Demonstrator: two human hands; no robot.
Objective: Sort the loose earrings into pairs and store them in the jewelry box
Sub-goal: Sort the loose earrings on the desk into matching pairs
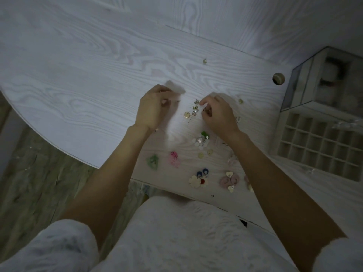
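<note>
Nearest the camera, a fluffy white sleeve (59,248) gives way to bare forearms reaching over the near edge of the tabletop (78,75). The right hand (218,114) has its fingers curled, thumb and forefinger pinching at the top of a small gold dangling earring (191,110), which trails from those fingertips toward the near edge, its long axis running roughly far-to-near. The left hand (155,107) is curled as well; whether it holds anything I cannot tell. The earring lies between both hands, closer to the right. More loose earrings (200,142) sit toward the near edge; the jewelry box (314,146) stands at the right edge.
</note>
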